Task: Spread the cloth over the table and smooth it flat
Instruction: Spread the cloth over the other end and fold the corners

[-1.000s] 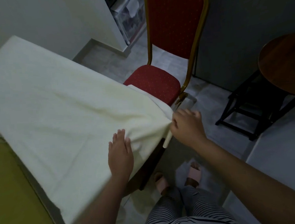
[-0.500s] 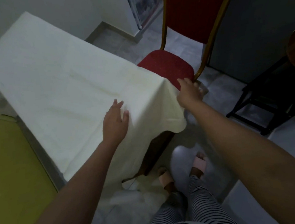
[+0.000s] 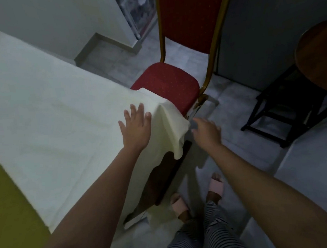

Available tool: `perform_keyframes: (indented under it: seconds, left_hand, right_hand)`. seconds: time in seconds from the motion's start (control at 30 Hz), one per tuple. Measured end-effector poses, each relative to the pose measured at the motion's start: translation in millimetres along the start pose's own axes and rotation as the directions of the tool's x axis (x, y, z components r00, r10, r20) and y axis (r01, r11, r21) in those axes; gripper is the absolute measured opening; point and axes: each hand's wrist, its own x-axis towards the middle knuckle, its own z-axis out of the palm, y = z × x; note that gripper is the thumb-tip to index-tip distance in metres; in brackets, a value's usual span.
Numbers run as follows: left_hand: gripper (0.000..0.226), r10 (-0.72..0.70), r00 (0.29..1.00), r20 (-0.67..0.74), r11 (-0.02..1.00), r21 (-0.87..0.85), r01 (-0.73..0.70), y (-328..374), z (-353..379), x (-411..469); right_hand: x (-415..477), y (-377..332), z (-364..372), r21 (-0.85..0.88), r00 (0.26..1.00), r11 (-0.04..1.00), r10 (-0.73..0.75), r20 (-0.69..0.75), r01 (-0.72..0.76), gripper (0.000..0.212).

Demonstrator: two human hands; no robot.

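**As the corner drops free, smoothing takes over**

Now that the right hand (image 3: 207, 132) has let go of the corner it was pinching a second ago, the cream cloth (image 3: 40, 114) lies across the whole bench (image 3: 168, 174). It runs from 10 o'clock down to centre frame, and that released corner hangs off the near end at about 4 o'clock of the left hand. The right fingers are loose and empty, just beside the hanging flap; motion blur hides whether the tips brush it. The left hand (image 3: 136, 130) stays on top near the corner, fingers straight and spread, palm pressing the fabric flat.

By my read, the spreading is essentially done and only the flattening remains. Faint creases run toward 9 o'clock, and the hem along the near side dips unevenly.

Further out, a red chair (image 3: 167, 84) stands at 1 o'clock, its seat right against the cloth's edge. A round wooden top (image 3: 319, 56) sits at 3 o'clock and a yellow surface (image 3: 5, 214) at 8 o'clock. No brand, label or lettering is legible anywhere.
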Motion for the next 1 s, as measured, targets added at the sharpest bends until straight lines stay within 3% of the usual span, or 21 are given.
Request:
perform_keyframes:
  seconds: [0.13,0.23,0.33,0.53,0.73,0.8,0.87,0.93,1.0]
  left_hand:
    - [0.055,0.138,0.990,0.028,0.989,0.047,-0.139,6,-3,4]
    - [0.055,0.099,0.995,-0.019,0.995,-0.012,-0.100,19,-6,21]
    - [0.055,-0.001,1.000,0.011,1.000,-0.013,0.001,28,-3,32]
    - [0.055,0.047,0.997,-0.064,0.999,-0.013,-0.048,39,11,10]
    - [0.046,0.224,0.957,-0.186,0.957,-0.142,-0.252,48,8,-14]
    - [0.041,0.245,0.928,-0.280,0.950,-0.122,-0.288,48,6,-16]
    - [0.036,0.248,0.905,-0.347,0.952,-0.087,-0.294,46,3,-15]
    - [0.033,0.222,0.901,-0.374,0.956,-0.097,-0.276,44,-2,-10]
    - [0.033,0.197,0.906,-0.374,0.962,-0.106,-0.253,43,-6,-2]
  right_hand:
    - [30,-46,7,-0.028,0.989,0.993,-0.109,0.102,0.113,0.076]
    - [44,-54,18,0.014,0.977,0.994,-0.111,0.182,0.110,0.052]
    - [44,-49,24,0.088,0.998,0.994,-0.065,-0.001,0.065,0.022]
    - [8,-6,-1,-0.080,0.929,0.989,-0.145,-0.341,0.125,0.024]
    - [-70,30,-8,-0.099,0.915,0.994,-0.083,-0.395,0.048,0.016]
    - [-91,27,1,-0.050,0.947,0.995,-0.102,-0.305,0.091,0.010]
    - [-98,20,15,0.037,0.978,0.981,-0.187,-0.094,0.192,0.009]
    - [-91,17,25,0.051,0.972,0.977,-0.212,0.106,0.208,0.027]
    - [-72,24,32,0.001,0.961,0.994,-0.107,0.257,0.111,0.057]
